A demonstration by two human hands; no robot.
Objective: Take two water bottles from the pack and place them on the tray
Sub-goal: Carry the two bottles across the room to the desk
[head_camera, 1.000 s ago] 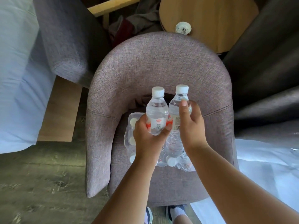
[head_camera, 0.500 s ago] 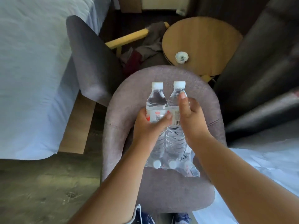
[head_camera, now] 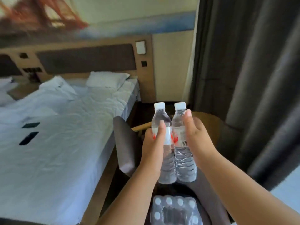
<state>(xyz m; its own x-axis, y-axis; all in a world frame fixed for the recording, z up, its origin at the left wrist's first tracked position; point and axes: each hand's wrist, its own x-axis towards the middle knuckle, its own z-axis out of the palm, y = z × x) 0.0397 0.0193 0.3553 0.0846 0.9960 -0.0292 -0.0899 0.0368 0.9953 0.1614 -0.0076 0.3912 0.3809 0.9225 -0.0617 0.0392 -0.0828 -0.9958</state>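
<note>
Two clear water bottles with white caps and red-and-white labels are held upright side by side in front of me. My left hand [head_camera: 153, 143] grips the left bottle [head_camera: 164, 161] around its label. My right hand [head_camera: 197, 138] grips the right bottle [head_camera: 183, 159] the same way. Both bottles hang in the air well above the plastic-wrapped pack [head_camera: 175, 210], which lies on the grey armchair seat at the bottom of the view with several white caps showing. No tray is in view.
A bed [head_camera: 61, 127] with white sheets and pillows fills the left, with two dark flat objects [head_camera: 29, 132] on it. A second grey chair [head_camera: 126, 143] stands between bed and bottles. A round wooden table [head_camera: 209, 125] is behind my right hand, dark curtains [head_camera: 251, 78] at right.
Both hands have lifted the two bottles higher, clear of the pack. My head has tilted up, so the bed, headboard and wall now show and the pack sits at the bottom edge.
</note>
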